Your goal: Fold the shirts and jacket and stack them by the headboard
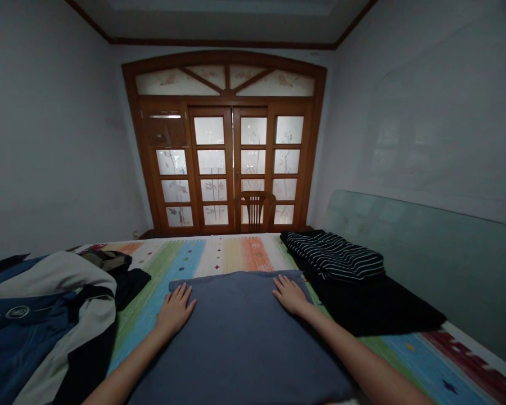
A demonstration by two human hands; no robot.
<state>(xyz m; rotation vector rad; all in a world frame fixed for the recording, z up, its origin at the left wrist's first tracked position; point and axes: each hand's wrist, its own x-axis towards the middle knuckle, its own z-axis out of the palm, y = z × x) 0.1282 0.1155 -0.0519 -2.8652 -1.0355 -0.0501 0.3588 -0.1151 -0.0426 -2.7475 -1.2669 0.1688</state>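
Resting both hands flat on a folded slate-blue cloth [240,337] that lies at the near middle of a bed [181,270] with a multicoloured striped cover. Left hand [176,308] sits at the cloth's left edge, right hand [290,295] at its far right edge; fingers [184,298] spread and released, nothing gripped. Just left of the cloth, a bundled blue-and-white jacket [46,315] with dark clothing [129,284] beside it. Just right, a black-and-white striped garment [333,256] on a folded black cloth [375,306]. Pale green glass panel [421,253] along the right side of the bed. Past the far end, a wooden chair [255,211] in front of glazed wooden doors [208,163].
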